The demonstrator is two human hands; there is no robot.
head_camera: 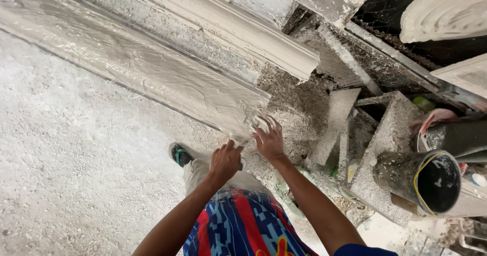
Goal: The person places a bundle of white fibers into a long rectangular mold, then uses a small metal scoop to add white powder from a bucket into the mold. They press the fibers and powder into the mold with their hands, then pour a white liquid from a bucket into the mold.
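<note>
I'm looking down at both hands working the near end of a long wet plaster strip (152, 68) lying along the floor. My left hand (224, 160) is curled, fingertips pinched on the strip's lower corner — gripping the soft edge, as far as I can tell. My right hand (269, 138) is spread open, fingers splayed flat on the end of the strip, pressing or smoothing the ragged fibre there.

Judging the step: I'm finishing the strip's end, the surface further along already looking trowelled and glossy. The next move is calling for light, even pressure and a steady hold on the corner, since the material is looking soft and could tear or sag at the edge.

Just beyond the strip a finished white cornice (243, 28) is lying parallel to it, its profiled end stopping above my right hand. Under me my shoe (180, 154) is standing on the gritty floor (66, 165), close to the strip's end.

Packages and labels — nothing readable. To the right two dark cylindrical cans (428, 177) are lying on their sides, plaster-crusted, the nearer one showing a yellow rim and black inside. Grey slab offcuts (337, 124) are leaning between the cans and my hands. A small green thing (422, 103) is sitting behind them — too small to identify. No signs in view.
</note>
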